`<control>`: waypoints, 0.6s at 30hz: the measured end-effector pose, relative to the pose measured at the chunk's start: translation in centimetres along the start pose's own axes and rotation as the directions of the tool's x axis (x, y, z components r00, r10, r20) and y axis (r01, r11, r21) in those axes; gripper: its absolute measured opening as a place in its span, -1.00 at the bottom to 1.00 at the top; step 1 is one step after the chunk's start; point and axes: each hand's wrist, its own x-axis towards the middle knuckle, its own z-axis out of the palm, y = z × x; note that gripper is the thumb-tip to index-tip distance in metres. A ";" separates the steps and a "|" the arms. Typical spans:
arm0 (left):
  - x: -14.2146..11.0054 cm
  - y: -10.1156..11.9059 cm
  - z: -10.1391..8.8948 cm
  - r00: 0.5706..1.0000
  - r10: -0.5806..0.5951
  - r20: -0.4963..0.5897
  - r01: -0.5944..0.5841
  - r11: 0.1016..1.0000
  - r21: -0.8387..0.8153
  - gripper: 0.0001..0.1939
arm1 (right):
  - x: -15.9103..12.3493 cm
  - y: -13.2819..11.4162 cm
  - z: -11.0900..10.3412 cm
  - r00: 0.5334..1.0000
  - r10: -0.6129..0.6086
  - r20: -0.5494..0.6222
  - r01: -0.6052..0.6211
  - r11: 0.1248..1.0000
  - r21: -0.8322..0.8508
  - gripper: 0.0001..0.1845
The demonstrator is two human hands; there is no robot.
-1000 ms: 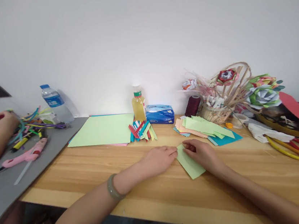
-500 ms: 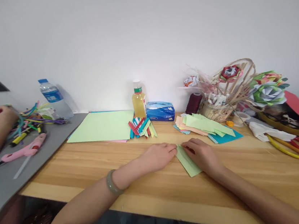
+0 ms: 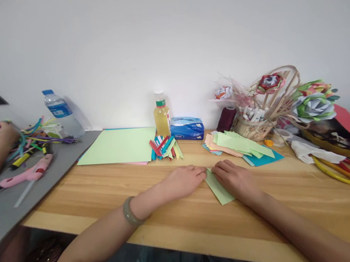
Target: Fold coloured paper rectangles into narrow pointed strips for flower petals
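A small piece of light green paper [image 3: 219,190] lies on the wooden table between my two hands. My left hand [image 3: 186,181], with a bangle [image 3: 130,212] on its wrist, pinches the paper's upper left corner with closed fingers. Over the top and right side of the same sheet, my right hand [image 3: 234,178] has its fingers curled and pressed down. The fingertips hide the upper edge of the paper, so I cannot see whether it is folded there. Just beyond my right hand rests a pile of green and peach paper slips [image 3: 238,143].
Green sheets [image 3: 116,146], folded colored strips [image 3: 165,148], a juice bottle [image 3: 162,117] and a tissue pack [image 3: 187,128] line the wall. Scissors [image 3: 339,168] and paper flowers [image 3: 314,106] stand right. At left are a co-worker's hand [image 3: 2,137] and a pink glue gun [image 3: 27,172].
My right hand's fingers have curled further down over the paper's top edge. The left hand stays at its corner. The whole view has shifted slightly.
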 end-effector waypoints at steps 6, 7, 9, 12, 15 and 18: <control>0.1 0.0 0.0 1.000 0.017 -0.009 -0.017 1.000 0.024 -0.72 | 0.2 -0.2 -0.8 0.995 -0.078 0.055 0.082 0.994 -0.071 -0.79; 0.0 0.0 0.0 1.000 0.015 -0.008 -0.015 1.000 0.027 -0.72 | 0.2 -0.2 -0.8 0.994 -0.086 0.061 0.090 0.993 -0.081 -0.79; 0.0 0.0 0.1 1.000 0.010 -0.007 -0.010 1.000 0.029 -0.73 | 0.2 -0.1 -0.8 0.993 -0.097 0.065 0.104 0.990 -0.099 -0.78; 0.0 0.1 0.1 1.000 0.002 -0.005 -0.002 0.999 0.032 -0.72 | 0.2 -0.1 -0.8 0.990 -0.119 0.070 0.126 0.986 -0.106 -0.77; 0.0 0.1 0.1 1.000 0.006 -0.003 -0.006 0.999 0.034 -0.72 | 0.3 0.0 -0.7 0.988 -0.139 0.073 0.147 0.983 -0.111 -0.78; 0.0 0.1 0.1 1.000 0.011 -0.008 -0.011 0.999 0.045 -0.72 | 0.2 0.0 -0.6 0.986 -0.151 0.070 0.159 0.980 -0.119 -0.78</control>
